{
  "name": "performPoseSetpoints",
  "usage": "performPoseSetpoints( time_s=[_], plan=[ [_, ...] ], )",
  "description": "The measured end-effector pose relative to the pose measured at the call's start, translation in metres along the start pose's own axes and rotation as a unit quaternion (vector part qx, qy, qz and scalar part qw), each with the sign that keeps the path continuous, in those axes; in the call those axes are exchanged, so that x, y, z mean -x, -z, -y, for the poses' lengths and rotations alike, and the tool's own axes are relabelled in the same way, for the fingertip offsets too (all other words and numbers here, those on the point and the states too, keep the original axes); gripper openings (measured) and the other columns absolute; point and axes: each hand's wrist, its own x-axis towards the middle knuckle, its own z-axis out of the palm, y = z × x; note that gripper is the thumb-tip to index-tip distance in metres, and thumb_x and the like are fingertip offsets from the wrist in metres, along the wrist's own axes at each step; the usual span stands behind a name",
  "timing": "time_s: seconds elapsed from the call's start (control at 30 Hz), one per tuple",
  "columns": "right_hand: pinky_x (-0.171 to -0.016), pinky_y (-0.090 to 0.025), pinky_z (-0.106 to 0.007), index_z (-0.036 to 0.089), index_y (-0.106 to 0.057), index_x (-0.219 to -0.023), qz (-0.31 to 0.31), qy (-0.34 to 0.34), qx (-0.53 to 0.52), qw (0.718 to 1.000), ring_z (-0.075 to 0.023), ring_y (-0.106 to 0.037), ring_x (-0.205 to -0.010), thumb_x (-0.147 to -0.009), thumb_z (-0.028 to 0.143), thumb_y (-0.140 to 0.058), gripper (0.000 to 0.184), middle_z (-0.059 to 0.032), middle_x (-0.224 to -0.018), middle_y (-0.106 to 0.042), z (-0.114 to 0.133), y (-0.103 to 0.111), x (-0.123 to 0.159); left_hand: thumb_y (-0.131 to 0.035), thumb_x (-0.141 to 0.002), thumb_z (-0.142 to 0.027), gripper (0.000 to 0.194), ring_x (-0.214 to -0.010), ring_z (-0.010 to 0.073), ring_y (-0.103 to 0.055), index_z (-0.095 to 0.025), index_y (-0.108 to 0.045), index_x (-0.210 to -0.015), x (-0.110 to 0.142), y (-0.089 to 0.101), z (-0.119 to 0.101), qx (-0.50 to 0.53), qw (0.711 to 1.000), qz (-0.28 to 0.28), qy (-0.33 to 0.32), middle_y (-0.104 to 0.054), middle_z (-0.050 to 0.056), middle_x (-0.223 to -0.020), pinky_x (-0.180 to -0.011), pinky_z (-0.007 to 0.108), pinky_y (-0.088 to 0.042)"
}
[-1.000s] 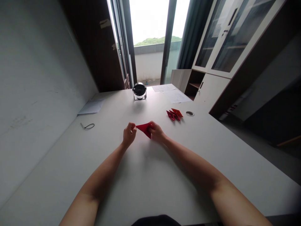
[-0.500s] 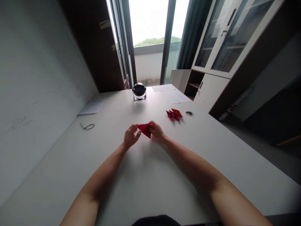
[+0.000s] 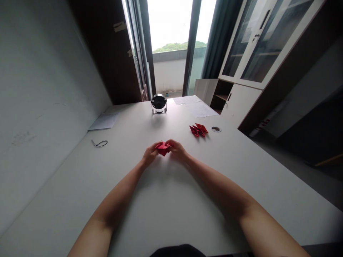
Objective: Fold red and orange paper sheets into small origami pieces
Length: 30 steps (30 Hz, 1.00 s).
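A piece of folded red paper (image 3: 163,148) is held between my two hands over the white table (image 3: 166,207). My left hand (image 3: 150,154) is closed on its left side. On its right side, my right hand (image 3: 177,149) pinches the paper, thumb and fingers at the edge. The paper looks creased and bulges toward me, with a point facing down. Some fingertips are hidden behind it. Farther off to the right stand several folded red paper pieces (image 3: 197,130), close together.
A round black device on a metal stand (image 3: 159,103) is at the table's far side. Paper sheets (image 3: 199,107) lie at the back right, more papers (image 3: 104,121) at the left. A black cable loop (image 3: 102,144) lies left; a round cable hole (image 3: 215,129) is at the right.
The red paper has gone from a flat triangular shape to a bulging folded form. My left hand's fingers, apart from each other before, have closed on its left side.
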Motion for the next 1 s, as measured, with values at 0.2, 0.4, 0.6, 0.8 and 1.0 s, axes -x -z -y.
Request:
performPoseSetpoints(
  time_s=[0.2, 0.4, 0.6, 0.8, 1.0],
  plan=[
    [-0.069, -0.049, -0.031, 0.017, -0.069, -0.095, 0.026, -0.017, -0.040, 0.999, -0.0173, -0.060, -0.071, -0.086, 0.043, -0.058, 0.029, -0.0039, -0.077, -0.067, 0.018, 0.007, 0.002, -0.054, -0.075, -0.023, 0.053, -0.111, 0.0271, -0.062, -0.021, -0.067, -0.127, 0.000, 0.006, -0.004, 0.106, 0.993, 0.034, 0.043, -0.063, 0.010, -0.135, -0.071, 0.029, -0.055],
    [-0.066, -0.049, -0.029, 0.018, -0.066, -0.094, -0.021, -0.019, -0.021, 0.999, -0.0163, -0.060, -0.068, -0.084, 0.051, -0.064, 0.034, -0.0032, -0.075, -0.067, 0.015, 0.004, 0.001, -0.059, -0.080, -0.033, 0.050, -0.111, 0.0291, -0.062, -0.019, -0.066, -0.128, 0.001, 0.008, -0.007, 0.129, 0.989, 0.052, 0.050, -0.066, 0.012, -0.128, -0.077, 0.033, -0.056],
    [-0.062, -0.047, -0.027, 0.018, -0.065, -0.095, -0.010, -0.046, 0.019, 0.999, -0.0154, -0.058, -0.063, -0.084, 0.050, -0.062, 0.034, -0.0009, -0.069, -0.066, 0.009, 0.005, -0.001, -0.067, -0.081, -0.037, 0.048, -0.105, 0.0266, -0.066, -0.019, -0.068, -0.126, -0.001, 0.005, 0.002, 0.121, 0.991, 0.055, 0.024, -0.069, 0.012, -0.124, -0.072, 0.029, -0.056],
    [-0.060, -0.043, -0.027, 0.018, -0.067, -0.088, 0.001, -0.048, 0.060, 0.997, -0.0144, -0.054, -0.062, -0.084, 0.050, -0.060, 0.033, 0.0003, -0.066, -0.063, 0.011, 0.004, 0.001, -0.069, -0.083, -0.036, 0.053, -0.095, 0.0241, -0.069, -0.018, -0.062, -0.132, -0.006, 0.002, 0.011, 0.127, 0.991, 0.052, 0.003, -0.070, 0.014, -0.120, -0.074, 0.032, -0.057],
    [-0.059, -0.039, -0.025, 0.018, -0.067, -0.085, 0.017, -0.037, 0.112, 0.993, -0.0135, -0.050, -0.062, -0.084, 0.048, -0.060, 0.031, 0.0008, -0.067, -0.062, 0.005, 0.004, 0.000, -0.065, -0.086, -0.046, 0.049, -0.084, 0.0204, -0.070, -0.014, -0.066, -0.124, -0.007, 0.000, 0.019, 0.079, 0.996, 0.028, 0.005, -0.075, 0.010, -0.097, -0.077, 0.033, -0.056]
  ],
)
